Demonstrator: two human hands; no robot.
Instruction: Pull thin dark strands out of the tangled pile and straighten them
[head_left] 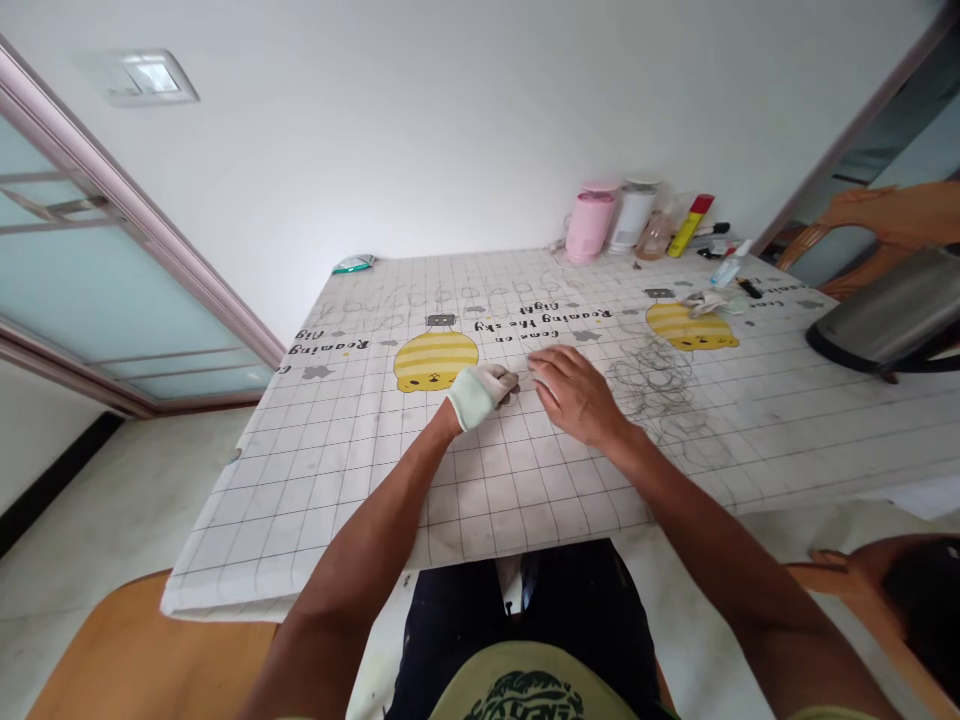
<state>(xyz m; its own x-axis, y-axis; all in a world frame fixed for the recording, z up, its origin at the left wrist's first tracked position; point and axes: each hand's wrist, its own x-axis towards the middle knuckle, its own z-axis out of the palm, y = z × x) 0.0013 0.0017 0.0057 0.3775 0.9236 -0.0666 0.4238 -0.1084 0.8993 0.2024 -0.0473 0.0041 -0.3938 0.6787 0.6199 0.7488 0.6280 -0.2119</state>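
Although both hands show in front of us, we cannot make out what lies at the fingertips of our left hand (481, 394), where a small greyish patch is too blurred to name. We see that hand in a pale glove (472, 400), its fingers curled and pointing towards our right hand (574, 392); how tightly they close, and on what, we cannot tell. Our bare right hand is bent inward at the wrist, back upward, fingers curved and thumb below them; we cannot tell whether it pinches anything. A narrow gap separates our two hands, and both forearms reach forward over the tablecloth (360, 480). Thin dark loops (652, 370) lie in one tangle on the cloth just beside our right hand, partly covered by that forearm and too overlapped for us to count; paler loops (427, 296) spread faintly across the far part. By the wall we count one pink cylinder (589, 228), one white cylinder (632, 220) partly behind it, and one red-and-yellow canister (690, 226). One green-and-white packet (353, 264) sits at the far left corner, and one metal kettle (892, 305) is cut off by the right edge of our view.
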